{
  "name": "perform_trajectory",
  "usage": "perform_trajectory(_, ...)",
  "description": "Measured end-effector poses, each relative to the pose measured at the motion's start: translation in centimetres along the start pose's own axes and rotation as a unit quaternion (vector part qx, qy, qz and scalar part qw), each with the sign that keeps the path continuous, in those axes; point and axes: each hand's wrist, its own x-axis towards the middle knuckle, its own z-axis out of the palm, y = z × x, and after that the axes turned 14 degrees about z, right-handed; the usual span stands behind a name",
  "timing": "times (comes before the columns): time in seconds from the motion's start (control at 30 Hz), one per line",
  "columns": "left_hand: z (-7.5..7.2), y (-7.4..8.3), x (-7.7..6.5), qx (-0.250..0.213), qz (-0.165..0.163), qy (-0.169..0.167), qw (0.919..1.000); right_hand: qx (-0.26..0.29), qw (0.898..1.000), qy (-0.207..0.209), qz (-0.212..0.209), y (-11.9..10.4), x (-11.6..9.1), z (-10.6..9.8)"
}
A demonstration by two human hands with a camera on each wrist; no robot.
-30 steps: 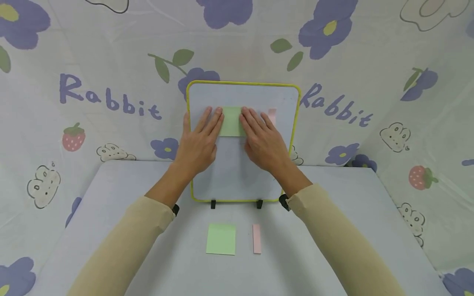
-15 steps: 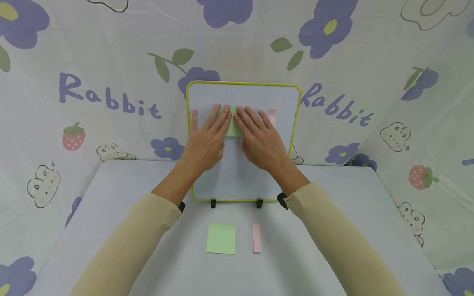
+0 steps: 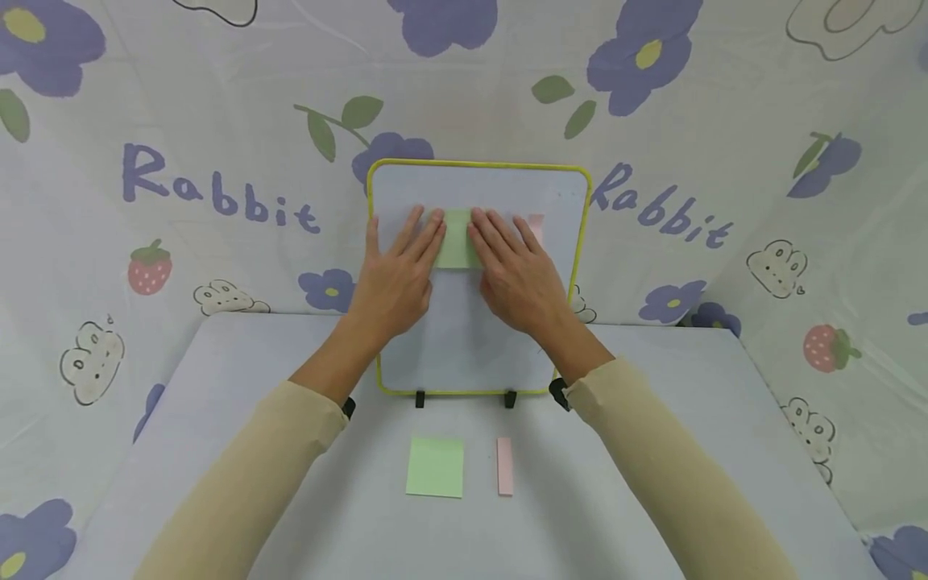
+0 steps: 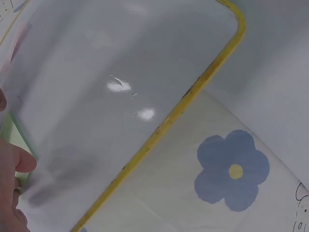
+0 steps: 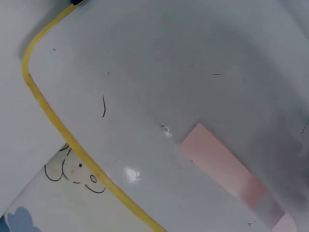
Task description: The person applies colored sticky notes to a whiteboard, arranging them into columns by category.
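Note:
A green sticky note (image 3: 456,240) lies flat on the upper middle of a whiteboard (image 3: 464,354) with a yellow rim. The left hand (image 3: 395,282) rests its extended fingertips on the note's left side, fingers spread. On its right side lie the straight fingertips of the right hand (image 3: 524,278), held closer together. Part of the note shows between the two hands. A pink sticky strip (image 5: 222,164) is on the board beside the right hand, partly covered by it in the head view. In the left wrist view, the thumb (image 4: 21,159) overlaps the green note's edge.
The board stands upright on two small black feet (image 3: 511,399) against a printed cloth backdrop (image 3: 464,97). In front of it, a green sticky note pad (image 3: 435,467) and a narrow pink sticky strip pad (image 3: 504,467) lie on the white table (image 3: 616,499).
The left hand slid right over the green note, then back left. The right hand shifted slightly inward and out again, so more of the note shows now than half a second ago.

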Motion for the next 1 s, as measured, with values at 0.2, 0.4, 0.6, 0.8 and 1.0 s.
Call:
perform_trajectory(0.2,-0.1,-0.2,-0.7,0.007,0.002,0.003,1.0,-0.002,1.0,-0.002,-0.004,0.2,-0.2,0.0)
perform_trajectory(0.4,-0.3,-0.2,-1.4,0.008,0.004,-0.003,1.0,0.003,1.0,0.013,-0.012,0.4,-0.7,-0.1)
perform_trajectory(0.6,-0.3,0.0,-3.1,-0.019,0.019,0.029,0.9992,0.027,0.999,0.005,-0.022,0.7,-2.7,-0.2)
perform_trajectory(0.8,0.0,0.5,-5.9,-0.06,0.043,0.031,0.9968,0.073,0.997,-0.014,-0.037,0.2,-5.5,-0.2)
perform_trajectory(1.0,1.0,1.7,-9.1,-0.09,0.1,-0.008,0.9909,0.129,0.987,-0.018,-0.095,-0.8,-8.9,0.0)
